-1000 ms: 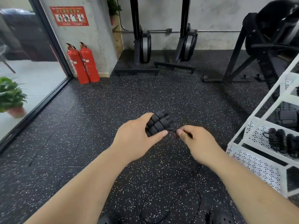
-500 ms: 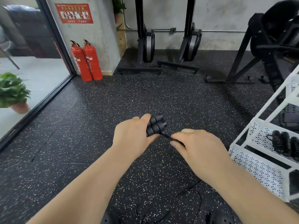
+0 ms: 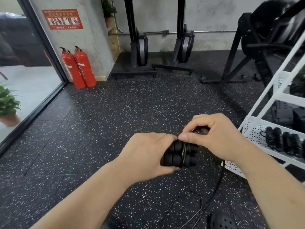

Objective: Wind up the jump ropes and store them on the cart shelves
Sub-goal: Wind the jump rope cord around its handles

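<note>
Head cam: the white metal cart with perforated shelves (image 3: pixel 250 129) sits at the right edge. Its lower visible shelf has a row of already-wound black jump ropes (image 3: pixel 280 141) lying side by side. The shelf above holds some flat black items (image 3: pixel 283 114) (can't tell what they are).

In the middle, the left hand (image 3: pixel 148 152) has its fingers curled around a pair of black ribbed foam jump-rope handles (image 3: pixel 175 154), held together side by side in the air above the floor, near the cart. A thin black cord (image 3: pixel 184 152) is looped a few turns around the middle of the handles. The right hand (image 3: pixel 212 138) is just above them, thumb and forefinger pinching the cord, other fingers curled in. The rest of the cord hangs down from the right hand and lies in loose loops by the person's feet.

The black rubber gym floor with white speckles (image 3: pixel 115 113) covers everything. Two red fire extinguishers (image 3: pixel 79 66) stand against a grey concrete pillar, with a red safety sign (image 3: pixel 62 19) above. To the left there's a glass door (image 3: pixel 24 63) with a green potted plant (image 3: pixel 8 104) outside. Two upright black rowing machines (image 3: pixel 140 47) are parked at the back wall, and another black exercise machine (image 3: pixel 264 38) is behind the cart.
</note>
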